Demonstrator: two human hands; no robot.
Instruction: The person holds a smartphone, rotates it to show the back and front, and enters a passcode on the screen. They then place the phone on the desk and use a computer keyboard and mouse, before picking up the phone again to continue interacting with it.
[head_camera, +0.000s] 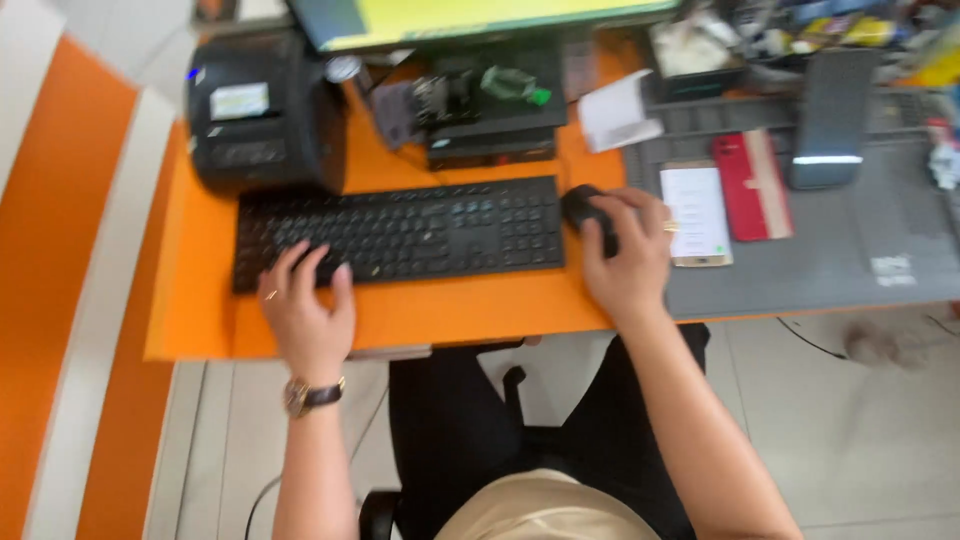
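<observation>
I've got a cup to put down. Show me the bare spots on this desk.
Bare orange desk runs along the near edge, below the keyboard. Bare grey mat lies right of the phone and red case. The back is crowded around the printer and monitor.

Orange desk (450, 310) carries black flat keyboard (400, 232), black mouse (580, 208), black boxy label printer (262, 110), grey mat (850, 240) with white phone (697, 214), red case (752, 184).

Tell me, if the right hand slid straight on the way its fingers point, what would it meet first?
Probably the black computer mouse that the right hand already covers; beyond it, likely the folded white paper slip, though blur hides the depth.
</observation>
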